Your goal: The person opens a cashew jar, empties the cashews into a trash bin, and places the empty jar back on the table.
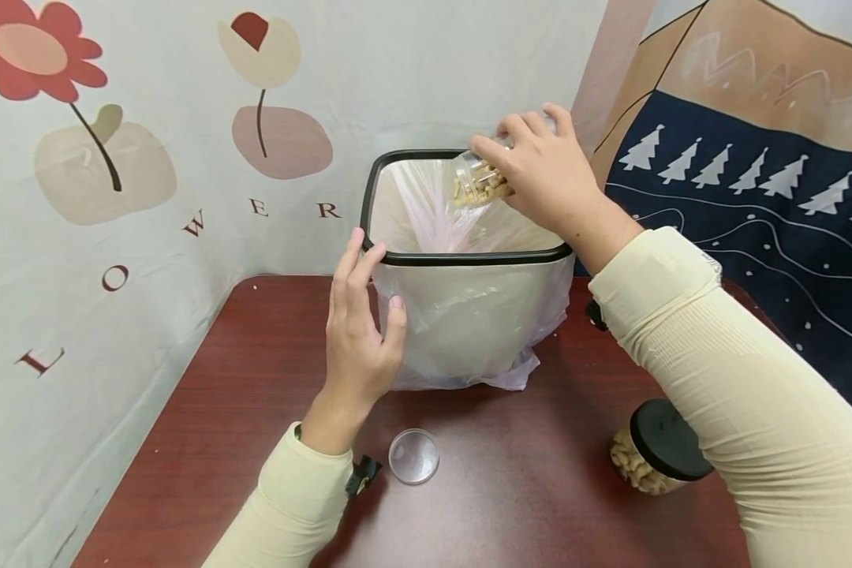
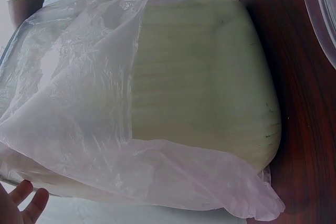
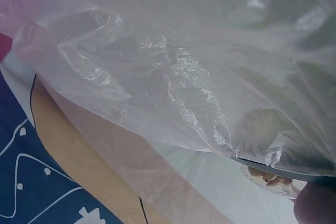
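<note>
My right hand grips a clear plastic jar of small pale-yellow curved pieces, tilted with its mouth toward the inside of the trash can. The can is pale, with a black rim and a thin pinkish plastic bag lining it and hanging over its outside. In the right wrist view the jar shows just past the rim. At the can's left front corner is my left hand, fingers extended upward beside the rim; its fingertips show low in the left wrist view.
A round clear lid lies on the dark red table in front of the can. To the right, partly behind my sleeve, stands a jar with a black lid holding similar pieces. Patterned cloths hang behind the table.
</note>
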A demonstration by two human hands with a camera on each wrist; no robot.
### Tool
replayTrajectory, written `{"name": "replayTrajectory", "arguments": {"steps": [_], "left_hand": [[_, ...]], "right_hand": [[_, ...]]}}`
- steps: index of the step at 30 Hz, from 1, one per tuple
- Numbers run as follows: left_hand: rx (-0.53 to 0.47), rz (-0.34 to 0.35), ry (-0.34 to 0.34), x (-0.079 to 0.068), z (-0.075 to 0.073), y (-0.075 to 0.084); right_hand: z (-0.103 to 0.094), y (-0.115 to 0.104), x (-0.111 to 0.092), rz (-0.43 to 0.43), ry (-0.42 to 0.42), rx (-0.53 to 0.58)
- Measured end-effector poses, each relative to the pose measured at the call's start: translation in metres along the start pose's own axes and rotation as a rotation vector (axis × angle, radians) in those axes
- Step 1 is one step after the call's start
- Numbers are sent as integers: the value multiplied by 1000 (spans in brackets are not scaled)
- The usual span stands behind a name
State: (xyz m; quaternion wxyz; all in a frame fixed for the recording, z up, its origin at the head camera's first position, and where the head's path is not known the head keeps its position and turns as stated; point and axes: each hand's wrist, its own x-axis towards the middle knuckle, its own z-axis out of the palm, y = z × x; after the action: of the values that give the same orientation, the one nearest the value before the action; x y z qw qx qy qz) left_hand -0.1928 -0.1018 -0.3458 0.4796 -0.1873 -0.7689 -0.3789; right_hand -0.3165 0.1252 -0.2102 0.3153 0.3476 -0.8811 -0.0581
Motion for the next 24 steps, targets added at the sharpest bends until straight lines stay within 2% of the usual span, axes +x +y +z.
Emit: {"name": "replayTrajectory", "arguments": {"steps": [24], "left_hand": [[-2,3,4,0,0,0]], "right_hand": [[0,0,0,-38,-5,-44]]}}
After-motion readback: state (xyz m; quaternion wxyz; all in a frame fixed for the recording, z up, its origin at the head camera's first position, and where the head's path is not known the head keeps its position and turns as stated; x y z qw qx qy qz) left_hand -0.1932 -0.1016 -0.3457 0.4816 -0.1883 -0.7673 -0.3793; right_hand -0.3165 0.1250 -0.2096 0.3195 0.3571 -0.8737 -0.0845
